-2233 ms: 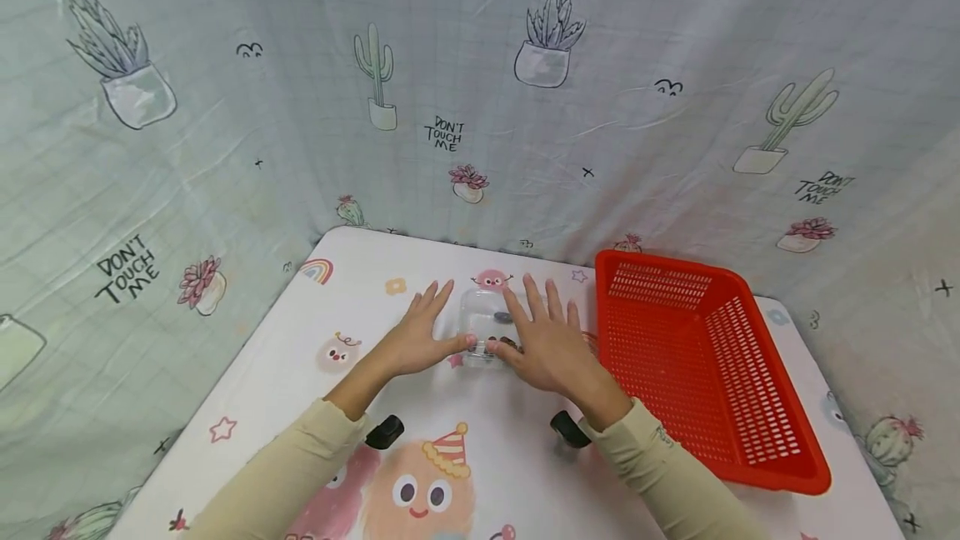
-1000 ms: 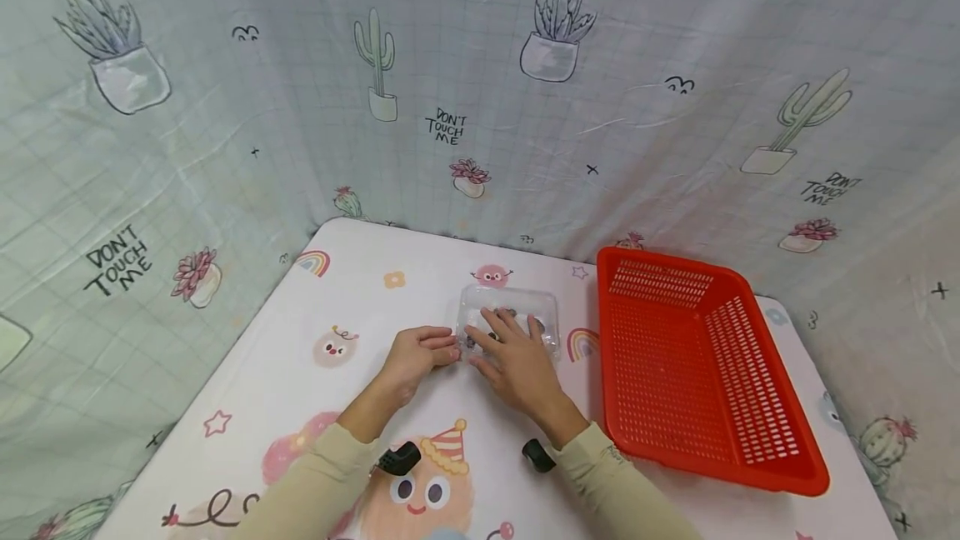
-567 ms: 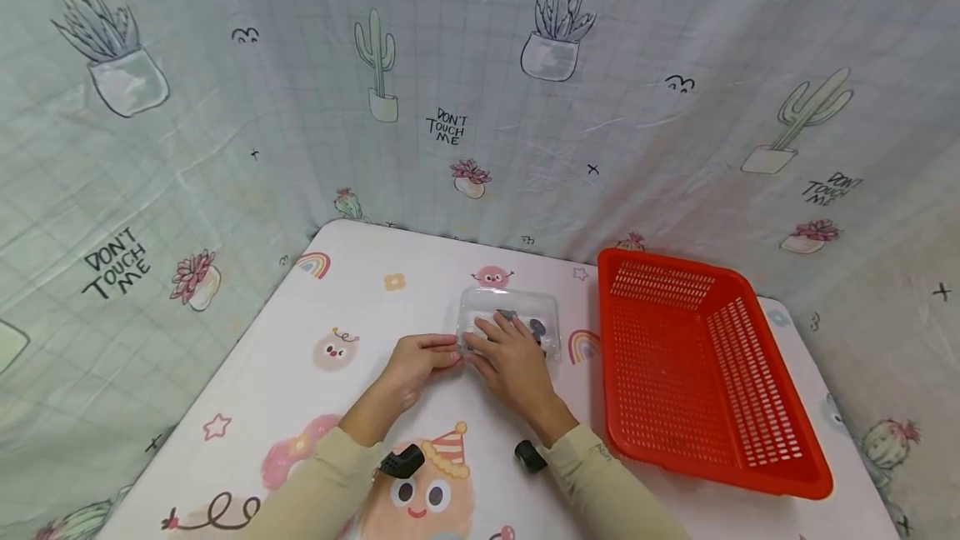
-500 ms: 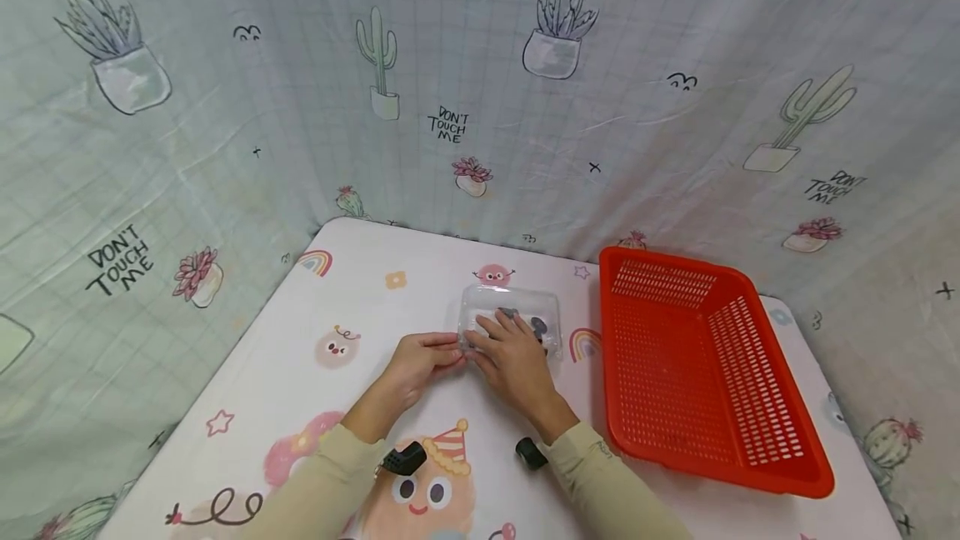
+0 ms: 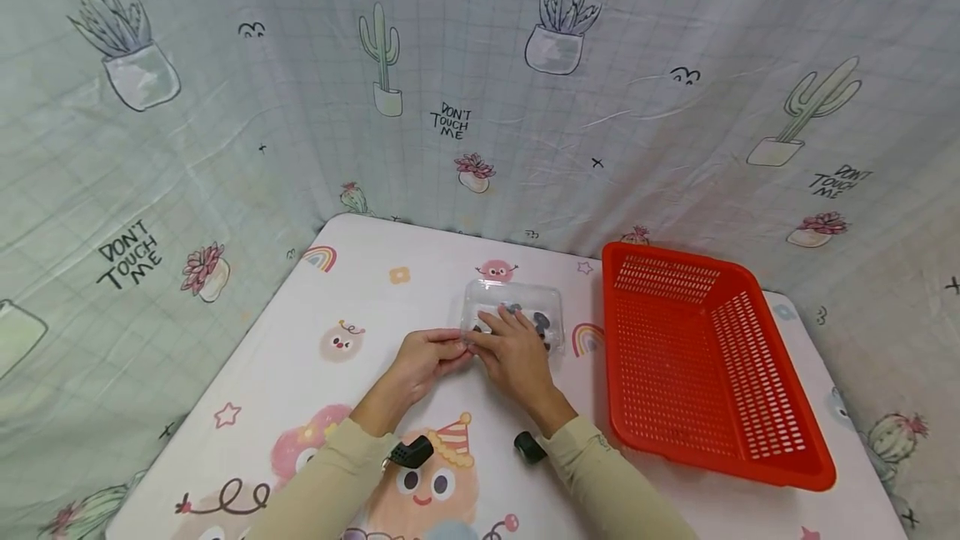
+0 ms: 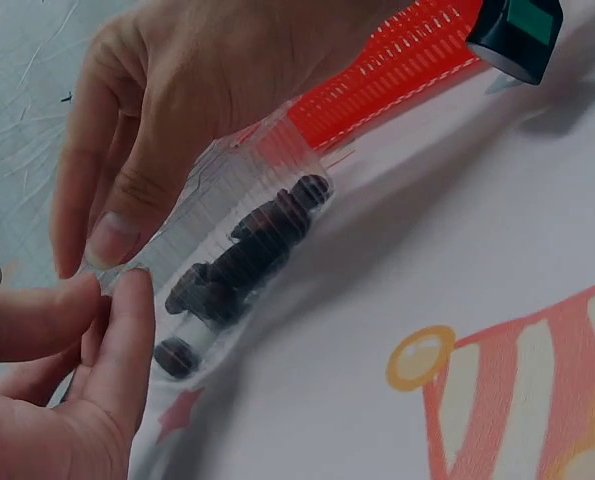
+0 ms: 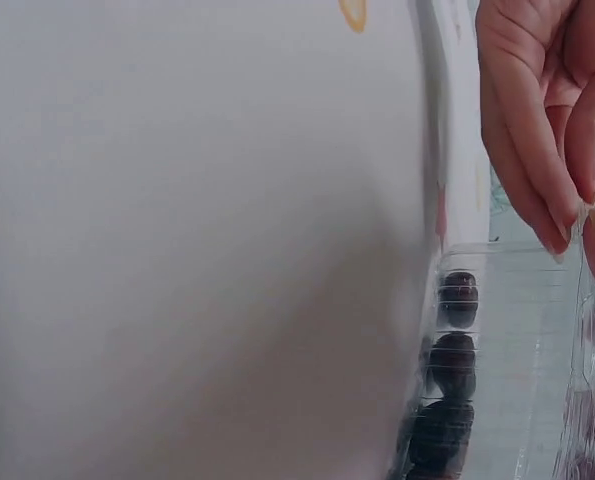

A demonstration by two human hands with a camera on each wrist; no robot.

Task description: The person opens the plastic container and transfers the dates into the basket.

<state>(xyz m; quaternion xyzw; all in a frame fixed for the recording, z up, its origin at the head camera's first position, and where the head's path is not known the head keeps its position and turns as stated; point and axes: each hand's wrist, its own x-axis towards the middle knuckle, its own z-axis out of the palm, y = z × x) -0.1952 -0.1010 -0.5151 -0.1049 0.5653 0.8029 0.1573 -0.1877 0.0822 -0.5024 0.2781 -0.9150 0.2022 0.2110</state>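
While its near left corner is pinched by the fingers of the left hand, the clear box is set on the tabletop, left of the red basket and apart from it. The fingers of the right hand are spread over the box, with the thumb placed at the same corner; whether the rim is pinched there too cannot be told. Light, thin plastic is to be expected, springy, smooth enough to be slipped on and easily dented if squeezed; it is probably best held by the rim or by opposite sides. The dark pieces inside are partly covered by the right hand, and what they are cannot be made out. Whether the top is closed is unclear, and the box is cut off in the right wrist view.
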